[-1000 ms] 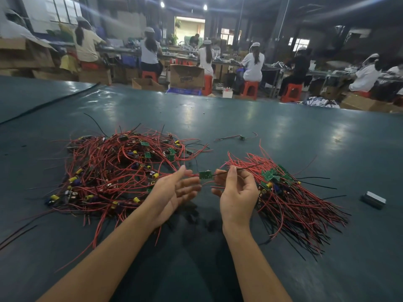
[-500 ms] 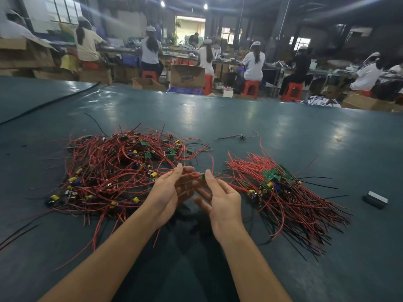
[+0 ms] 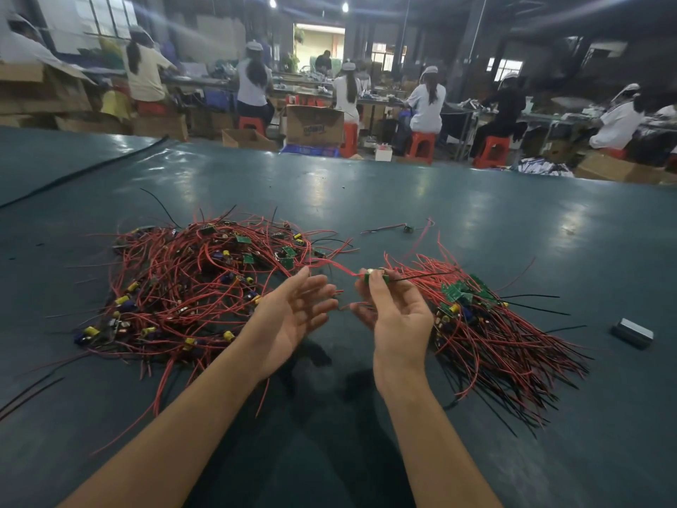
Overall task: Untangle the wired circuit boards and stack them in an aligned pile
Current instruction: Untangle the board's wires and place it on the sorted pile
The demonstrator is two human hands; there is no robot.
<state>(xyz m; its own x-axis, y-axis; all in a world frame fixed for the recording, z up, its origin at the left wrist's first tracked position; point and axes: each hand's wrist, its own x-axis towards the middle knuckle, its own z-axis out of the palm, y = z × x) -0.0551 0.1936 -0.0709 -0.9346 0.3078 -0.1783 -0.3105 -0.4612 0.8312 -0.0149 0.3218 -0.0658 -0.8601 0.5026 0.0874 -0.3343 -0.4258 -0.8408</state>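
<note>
Okay, so half a second back both hands were bunched together over one little board, and now they've pulled apart. The right hand (image 3: 397, 317) has rolled palm-up and its fingers (image 3: 379, 293) are pinching the small green circuit board (image 3: 375, 277), held up off the counter (image 3: 439, 199) between the two heaps. The left hand (image 3: 293, 317) has let go, palm up with its fingers loose and holding nothing.

A red wire (image 3: 333, 265) runs from the board back left toward the tangled heap (image 3: 183, 287), and a black wire (image 3: 421, 277) sticks out right over the combed-out pile (image 3: 505, 335). Both heaps look the same as before, and so does the grey block (image 3: 632, 333) way off to the right.
</note>
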